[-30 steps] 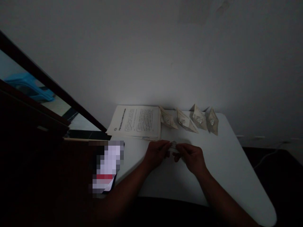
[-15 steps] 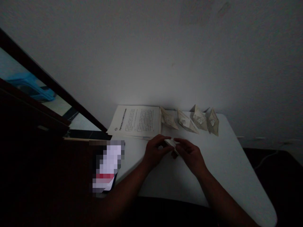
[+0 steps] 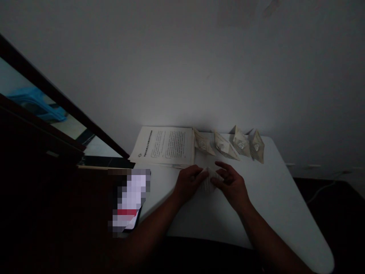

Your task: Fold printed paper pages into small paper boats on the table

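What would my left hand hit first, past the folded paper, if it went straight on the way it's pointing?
Probably your right hand, facing the left hand across the folded paper, though depth is unclear.

The folded paper now presents a broader face than before. The right hand has lifted its index finger clear.

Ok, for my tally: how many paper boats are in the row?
4: first boat beside the paper stack, then second boat, third boat and fourth boat successively rightward. None seems hidden.
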Available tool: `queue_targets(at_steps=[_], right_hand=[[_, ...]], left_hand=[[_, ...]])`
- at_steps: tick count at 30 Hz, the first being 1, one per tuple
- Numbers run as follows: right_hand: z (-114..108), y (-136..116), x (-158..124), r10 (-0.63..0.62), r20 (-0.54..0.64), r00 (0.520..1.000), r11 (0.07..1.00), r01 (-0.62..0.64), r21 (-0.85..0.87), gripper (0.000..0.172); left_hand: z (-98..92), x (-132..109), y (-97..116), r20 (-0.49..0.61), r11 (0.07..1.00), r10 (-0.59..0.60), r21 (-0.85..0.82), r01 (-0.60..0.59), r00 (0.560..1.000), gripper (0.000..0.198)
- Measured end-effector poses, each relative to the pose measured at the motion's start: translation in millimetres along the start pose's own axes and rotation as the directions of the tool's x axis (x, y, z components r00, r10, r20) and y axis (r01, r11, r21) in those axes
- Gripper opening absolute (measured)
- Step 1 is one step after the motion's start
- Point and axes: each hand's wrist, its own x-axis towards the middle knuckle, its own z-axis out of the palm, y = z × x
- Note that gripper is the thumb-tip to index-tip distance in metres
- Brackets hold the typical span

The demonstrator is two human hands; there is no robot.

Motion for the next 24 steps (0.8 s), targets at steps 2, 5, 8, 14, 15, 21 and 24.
queue_targets(at_steps=[2, 5, 8, 14, 15, 21, 24], right_hand=[[-0.3, 0.7, -0.5, 0.001, 0.017, 1.000, 0.999, 0.000, -0.051, 0.034], [-0.1, 2.4, -1.4, 0.000, 0.035, 0.999, 0.990, 0.005, -0.144, 0.022], [-0.4, 4.3, -1.9, -0.007, 0.057, 0.998, 0.982, 0.018, -0.187, 0.023], [-1.2, 6.1, -2.3, -0.022, 0.089, 0.996, 0.966, 0.044, -0.255, 0.023], [-1.0, 6.0, -2.5, -0.026, 0.089, 0.996, 0.963, 0.049, -0.267, 0.023], [0.9, 4.1, -4.2, -0.014, 0.116, 0.993, 0.952, 0.048, -0.303, 0.023], [1.5, 4.3, -4.6, -0.008, 0.136, 0.991, 0.947, 0.051, -0.317, 0.022]], left_hand=[[0.6, -0.5, 1.5, 0.039, 0.999, -0.026, -0.035, 0.027, 0.999, 0.027], [2.1, -1.5, 1.8, 0.098, 0.994, -0.038, -0.100, 0.048, 0.994, 0.029], [3.6, -2.3, 0.4, 0.144, 0.986, -0.048, -0.153, 0.070, 0.988, 0.029], [4.1, -1.7, -2.5, 0.128, 0.977, -0.093, -0.181, 0.116, 0.987, 0.024], [3.9, -1.4, -3.1, 0.127, 0.978, -0.095, -0.174, 0.117, 0.987, 0.025], [4.4, -1.3, -7.8, 0.136, 0.978, -0.101, -0.169, 0.124, 0.986, 0.027], [5.0, -2.0, -8.1, 0.132, 0.976, -0.113, -0.171, 0.135, 0.985, 0.021]])
